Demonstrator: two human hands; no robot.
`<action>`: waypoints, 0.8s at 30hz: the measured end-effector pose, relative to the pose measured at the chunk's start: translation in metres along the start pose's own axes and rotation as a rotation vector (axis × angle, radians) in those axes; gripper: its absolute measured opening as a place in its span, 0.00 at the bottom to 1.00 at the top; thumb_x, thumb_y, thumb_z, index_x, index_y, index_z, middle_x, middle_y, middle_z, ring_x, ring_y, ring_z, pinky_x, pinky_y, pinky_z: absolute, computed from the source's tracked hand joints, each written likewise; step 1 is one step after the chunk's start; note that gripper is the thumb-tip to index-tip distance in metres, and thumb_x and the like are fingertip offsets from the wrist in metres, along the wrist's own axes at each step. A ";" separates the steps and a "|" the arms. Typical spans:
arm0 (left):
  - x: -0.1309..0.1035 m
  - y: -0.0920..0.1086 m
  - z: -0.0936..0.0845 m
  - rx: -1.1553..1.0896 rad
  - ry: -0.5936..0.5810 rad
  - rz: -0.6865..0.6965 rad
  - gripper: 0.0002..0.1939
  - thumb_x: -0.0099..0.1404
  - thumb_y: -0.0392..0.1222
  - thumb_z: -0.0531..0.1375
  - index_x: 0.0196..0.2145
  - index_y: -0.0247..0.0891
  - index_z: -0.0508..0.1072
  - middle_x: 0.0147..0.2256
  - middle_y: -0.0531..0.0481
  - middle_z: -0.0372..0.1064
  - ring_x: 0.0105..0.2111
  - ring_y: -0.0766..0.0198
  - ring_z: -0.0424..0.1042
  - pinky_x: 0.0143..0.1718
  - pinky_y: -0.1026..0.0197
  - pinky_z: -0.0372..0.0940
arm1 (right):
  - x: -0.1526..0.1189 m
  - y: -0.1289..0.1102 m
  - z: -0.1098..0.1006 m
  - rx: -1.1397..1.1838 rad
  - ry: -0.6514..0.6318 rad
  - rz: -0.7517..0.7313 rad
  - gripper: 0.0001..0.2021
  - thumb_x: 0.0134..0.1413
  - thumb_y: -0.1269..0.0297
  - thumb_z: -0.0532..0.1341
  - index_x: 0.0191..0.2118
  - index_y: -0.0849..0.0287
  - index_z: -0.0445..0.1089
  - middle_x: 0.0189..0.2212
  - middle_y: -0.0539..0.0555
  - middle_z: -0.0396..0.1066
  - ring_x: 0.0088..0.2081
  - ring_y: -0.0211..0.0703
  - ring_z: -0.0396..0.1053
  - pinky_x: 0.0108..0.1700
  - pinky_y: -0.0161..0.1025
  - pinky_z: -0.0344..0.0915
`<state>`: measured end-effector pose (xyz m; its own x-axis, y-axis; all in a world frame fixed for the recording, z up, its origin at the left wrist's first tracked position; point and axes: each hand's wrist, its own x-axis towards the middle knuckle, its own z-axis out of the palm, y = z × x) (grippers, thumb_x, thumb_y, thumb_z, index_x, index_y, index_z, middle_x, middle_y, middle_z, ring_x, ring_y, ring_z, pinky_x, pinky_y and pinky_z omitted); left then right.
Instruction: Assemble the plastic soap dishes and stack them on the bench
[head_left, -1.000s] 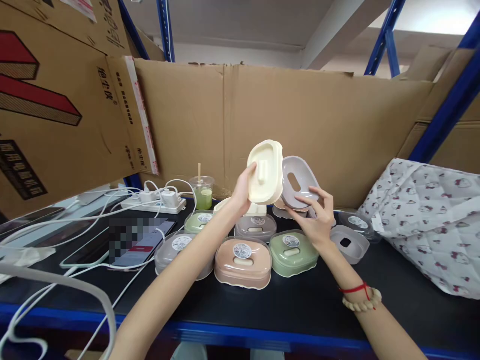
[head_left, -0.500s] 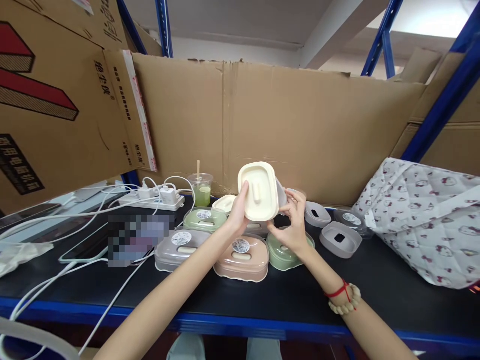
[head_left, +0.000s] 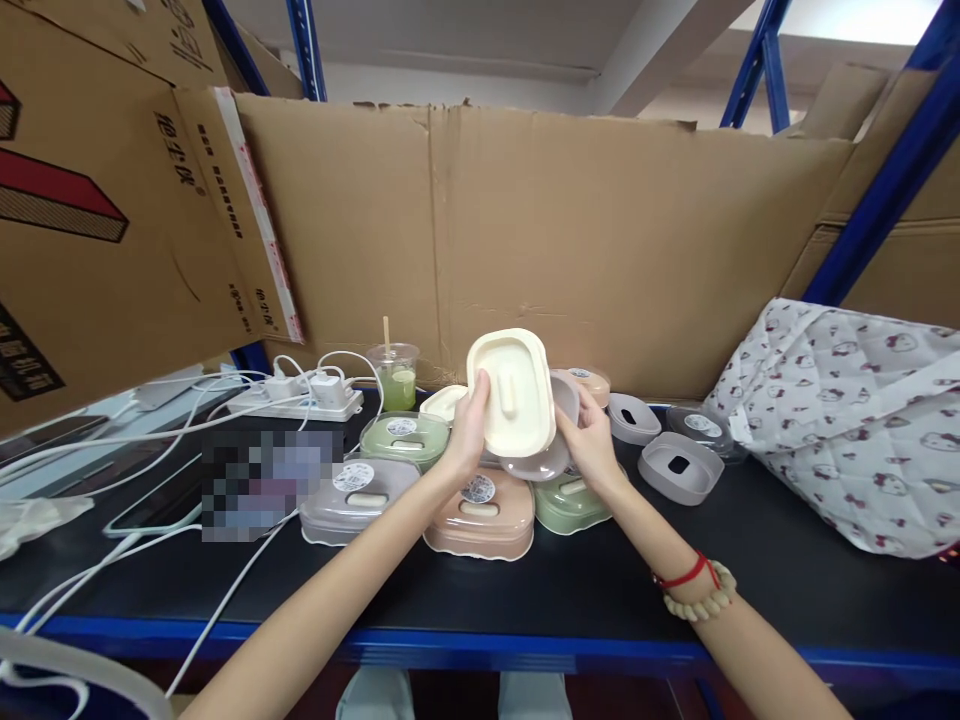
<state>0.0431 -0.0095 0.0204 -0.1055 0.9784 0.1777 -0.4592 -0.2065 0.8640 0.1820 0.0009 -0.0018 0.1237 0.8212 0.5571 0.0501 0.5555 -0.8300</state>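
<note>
A cream rounded tray (head_left: 525, 400) with a raised bar in its middle is held up above the table, its face toward me. My left hand (head_left: 469, 425) grips its left edge, thumb on the front. Behind its right side is a translucent greyish cover (head_left: 564, 395), which my right hand (head_left: 589, 440) pinches at the right edge. Below them sit a pink lidded box (head_left: 484, 520), a green lidded box (head_left: 574, 508) partly behind my right hand, and a grey lidded box (head_left: 352, 500).
Farther back are another green box (head_left: 405, 440) and a green drink cup (head_left: 397, 380). Grey open parts (head_left: 681, 470) and a patterned bag (head_left: 847, 430) lie right. Cables, a power strip (head_left: 300, 402) and a phone (head_left: 161, 500) lie left. Cardboard (head_left: 562, 240) stands behind.
My right hand has closed on the translucent cover, which now shows more behind and below the cream tray. The view has shifted slightly.
</note>
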 end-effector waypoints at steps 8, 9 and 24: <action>-0.004 -0.005 0.000 0.105 0.201 0.062 0.18 0.61 0.54 0.56 0.39 0.36 0.72 0.40 0.44 0.75 0.45 0.54 0.72 0.43 0.59 0.68 | 0.006 -0.009 -0.010 0.125 0.173 0.015 0.30 0.50 0.50 0.57 0.59 0.52 0.53 0.38 0.54 0.72 0.35 0.48 0.74 0.39 0.51 0.71; -0.006 -0.006 0.001 0.101 0.184 0.060 0.18 0.61 0.54 0.56 0.39 0.36 0.72 0.40 0.44 0.75 0.45 0.55 0.72 0.43 0.59 0.68 | 0.007 -0.010 -0.012 0.122 0.162 0.013 0.30 0.50 0.50 0.58 0.58 0.51 0.53 0.37 0.54 0.72 0.35 0.48 0.74 0.39 0.51 0.71; -0.027 -0.014 0.010 0.216 -0.061 0.202 0.16 0.62 0.52 0.53 0.40 0.40 0.70 0.42 0.48 0.72 0.48 0.58 0.68 0.46 0.61 0.62 | 0.002 -0.015 -0.005 -0.130 0.070 -0.183 0.20 0.51 0.47 0.57 0.46 0.51 0.68 0.48 0.53 0.69 0.52 0.46 0.63 0.55 0.49 0.60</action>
<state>0.0610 -0.0333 0.0081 -0.1192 0.9178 0.3787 -0.2352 -0.3966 0.8873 0.1867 -0.0064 0.0119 0.1689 0.6947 0.6992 0.2046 0.6692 -0.7144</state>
